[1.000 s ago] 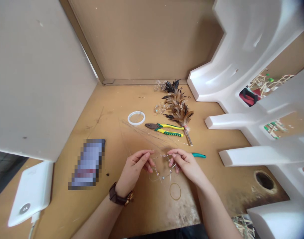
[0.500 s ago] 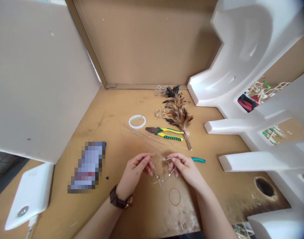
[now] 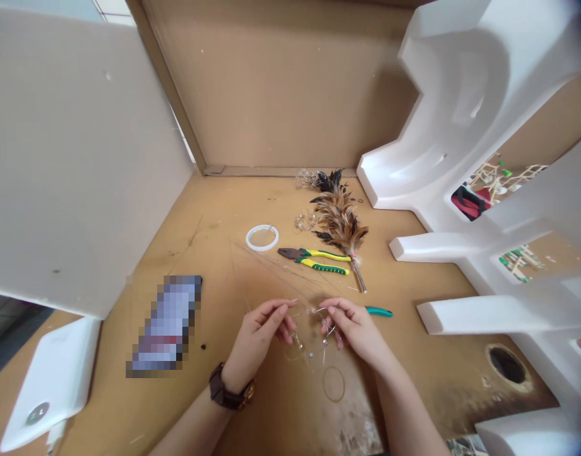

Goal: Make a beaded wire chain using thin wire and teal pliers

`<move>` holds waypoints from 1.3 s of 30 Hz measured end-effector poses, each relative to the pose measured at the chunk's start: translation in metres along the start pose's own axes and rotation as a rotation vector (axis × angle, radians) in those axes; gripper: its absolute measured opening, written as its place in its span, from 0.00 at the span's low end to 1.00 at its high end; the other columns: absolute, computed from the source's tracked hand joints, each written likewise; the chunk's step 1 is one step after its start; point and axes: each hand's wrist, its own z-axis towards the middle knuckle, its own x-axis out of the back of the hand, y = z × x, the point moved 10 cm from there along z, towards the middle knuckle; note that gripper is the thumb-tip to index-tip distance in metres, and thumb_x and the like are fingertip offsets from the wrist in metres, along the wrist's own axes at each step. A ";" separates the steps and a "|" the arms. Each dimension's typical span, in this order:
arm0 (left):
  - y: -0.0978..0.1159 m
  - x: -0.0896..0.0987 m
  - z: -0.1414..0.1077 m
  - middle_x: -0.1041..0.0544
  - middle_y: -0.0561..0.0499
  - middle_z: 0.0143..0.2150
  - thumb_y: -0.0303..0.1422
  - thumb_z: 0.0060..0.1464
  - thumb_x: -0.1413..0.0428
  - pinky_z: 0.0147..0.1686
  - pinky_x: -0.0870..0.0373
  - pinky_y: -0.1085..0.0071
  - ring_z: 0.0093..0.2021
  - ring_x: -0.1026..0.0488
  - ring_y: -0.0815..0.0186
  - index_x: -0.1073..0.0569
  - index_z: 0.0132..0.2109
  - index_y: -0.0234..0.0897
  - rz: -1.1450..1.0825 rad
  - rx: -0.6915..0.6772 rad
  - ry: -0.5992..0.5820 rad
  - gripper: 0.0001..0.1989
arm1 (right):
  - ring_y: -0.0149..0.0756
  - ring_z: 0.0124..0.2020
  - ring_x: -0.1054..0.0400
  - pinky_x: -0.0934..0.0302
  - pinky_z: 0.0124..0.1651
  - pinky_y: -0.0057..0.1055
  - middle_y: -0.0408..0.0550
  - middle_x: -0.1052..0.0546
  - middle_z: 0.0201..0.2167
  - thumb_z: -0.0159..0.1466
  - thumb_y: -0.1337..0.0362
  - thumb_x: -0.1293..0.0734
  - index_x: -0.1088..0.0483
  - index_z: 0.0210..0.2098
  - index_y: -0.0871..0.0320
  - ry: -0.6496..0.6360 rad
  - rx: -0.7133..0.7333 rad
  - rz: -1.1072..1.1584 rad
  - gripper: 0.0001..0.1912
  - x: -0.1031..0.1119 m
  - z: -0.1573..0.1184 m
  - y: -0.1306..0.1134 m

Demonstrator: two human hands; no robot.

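Observation:
Between my hands hangs a thin beaded wire (image 3: 310, 354), bent into a loose loop with small pale and gold beads. My left hand (image 3: 266, 326) pinches its left side, a short wire end poking past the thumb and forefinger. On the other side my right hand (image 3: 346, 322) is closed on a silvery stretch of the same wire. A teal handle (image 3: 379, 311) sticks out just beyond the right hand, its other end hidden. Below the beads a yellowish rubber band (image 3: 334, 384) lies on the table.
Pliers (image 3: 313, 258) with yellow-green handles lie ahead, beside a white ring (image 3: 262, 238) and loose wires. Behind are a feather duster (image 3: 340, 215) and a beaded wire bundle (image 3: 306, 220). A blurred phone (image 3: 169, 323) and white power bank (image 3: 52, 380) lie left; white moulded racks (image 3: 475, 310) stand right.
Both hands stay in nearly the same place, still pinching the beaded wire. The loop has shifted and turned slightly between them. The whole view has tilted a little.

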 end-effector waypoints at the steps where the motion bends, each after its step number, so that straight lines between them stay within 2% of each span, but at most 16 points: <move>1: 0.000 0.000 0.000 0.26 0.52 0.24 0.38 0.53 0.47 0.22 0.34 0.76 0.19 0.31 0.73 0.27 0.41 0.32 0.002 -0.003 0.001 0.14 | 0.23 0.11 0.46 0.48 0.14 0.23 0.41 0.27 0.20 0.57 0.51 0.39 0.34 0.38 0.60 0.004 0.003 -0.010 0.19 0.000 0.000 0.000; 10: 0.001 0.001 -0.001 0.26 0.52 0.24 0.38 0.52 0.47 0.22 0.33 0.75 0.19 0.31 0.72 0.27 0.41 0.33 -0.003 -0.002 0.013 0.14 | 0.23 0.13 0.46 0.50 0.15 0.21 0.42 0.28 0.21 0.59 0.53 0.41 0.34 0.39 0.59 -0.015 0.026 -0.057 0.17 -0.002 -0.002 -0.002; 18: 0.002 0.000 -0.001 0.26 0.53 0.24 0.38 0.52 0.47 0.21 0.33 0.76 0.19 0.30 0.73 0.27 0.40 0.33 0.007 -0.002 0.014 0.13 | 0.23 0.11 0.47 0.50 0.14 0.22 0.41 0.28 0.20 0.59 0.55 0.42 0.34 0.36 0.59 -0.015 0.021 -0.088 0.14 -0.004 -0.003 -0.008; 29: 0.002 0.001 0.000 0.26 0.52 0.24 0.38 0.51 0.46 0.21 0.33 0.75 0.19 0.30 0.72 0.27 0.40 0.32 0.016 -0.001 0.026 0.14 | 0.21 0.09 0.48 0.54 0.12 0.20 0.42 0.27 0.22 0.60 0.56 0.43 0.35 0.35 0.59 -0.003 0.027 -0.092 0.13 -0.003 -0.001 -0.003; 39: 0.003 0.001 0.000 0.26 0.52 0.24 0.38 0.52 0.46 0.22 0.33 0.75 0.19 0.30 0.72 0.27 0.40 0.32 0.032 0.003 0.025 0.13 | 0.22 0.10 0.49 0.57 0.13 0.21 0.41 0.28 0.18 0.59 0.58 0.43 0.35 0.35 0.59 -0.012 0.001 -0.054 0.11 -0.006 -0.003 -0.006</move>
